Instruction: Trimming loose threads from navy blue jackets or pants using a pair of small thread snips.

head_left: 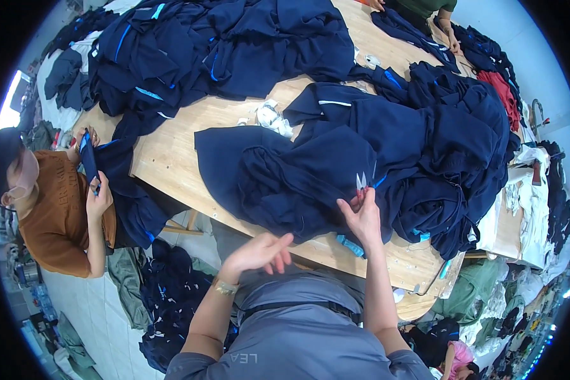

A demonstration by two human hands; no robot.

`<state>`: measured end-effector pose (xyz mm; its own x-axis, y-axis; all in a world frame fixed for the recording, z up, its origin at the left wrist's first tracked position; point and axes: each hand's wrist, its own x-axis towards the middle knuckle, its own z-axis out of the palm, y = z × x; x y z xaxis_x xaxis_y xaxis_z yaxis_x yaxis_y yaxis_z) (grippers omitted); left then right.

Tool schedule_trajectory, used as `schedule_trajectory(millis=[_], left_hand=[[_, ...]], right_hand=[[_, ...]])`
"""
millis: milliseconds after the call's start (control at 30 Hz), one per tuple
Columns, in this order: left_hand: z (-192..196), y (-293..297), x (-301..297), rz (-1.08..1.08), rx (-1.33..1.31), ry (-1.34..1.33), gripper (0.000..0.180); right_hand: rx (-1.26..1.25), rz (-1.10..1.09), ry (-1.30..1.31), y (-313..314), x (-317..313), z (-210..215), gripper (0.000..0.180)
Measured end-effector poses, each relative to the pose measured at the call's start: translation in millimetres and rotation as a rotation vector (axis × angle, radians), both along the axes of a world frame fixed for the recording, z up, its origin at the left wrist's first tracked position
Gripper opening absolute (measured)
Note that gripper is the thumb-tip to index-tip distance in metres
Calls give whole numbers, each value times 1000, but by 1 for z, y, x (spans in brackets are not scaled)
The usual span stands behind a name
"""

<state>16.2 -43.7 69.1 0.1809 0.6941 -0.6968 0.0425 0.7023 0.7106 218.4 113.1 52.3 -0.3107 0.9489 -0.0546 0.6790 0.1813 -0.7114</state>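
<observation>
Our right hand (pixel 363 215) grips the small scissors (pixel 361 183), red at the handles, silver blades pointing away from us, over the navy cloth (pixel 335 149); our left hand (pixel 259 253) hangs loose and released, just this side of it, by the near edge of the table (pixel 171 155)! Look at that cloth: dark, spread smoother at left, heaped into deep folds towards our right

A pale wall (pixel 544 69) curved across the frame's upper right. Light tiled floor (pixel 101 323) showed at lower left, a bright white patch (pixel 9 106) glowed at the left edge, and a wooden table (pixel 164 158) spanned the middle.
</observation>
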Motion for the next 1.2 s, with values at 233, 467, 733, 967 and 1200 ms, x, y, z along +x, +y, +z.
schedule_trajectory(millis=[233,467,733,967,1200], left_hand=[[-45,6,58,477,-232,-467,76],[-28,25,51,1017,193,-1238,22],[-21,35,38,960,378,-1281,29],[-40,26,44,946,359,-1262,36],[-27,-3,60,472,164,-198,29]], right_hand=[[-372,-34,472,5,17,-4,26],[-810,-323,1583,5,11,18,16],[-984,-542,1889,7,4,10,16],[-1013,-363,1898,5,12,-8,23],[-928,-515,1748,7,26,-24,27]])
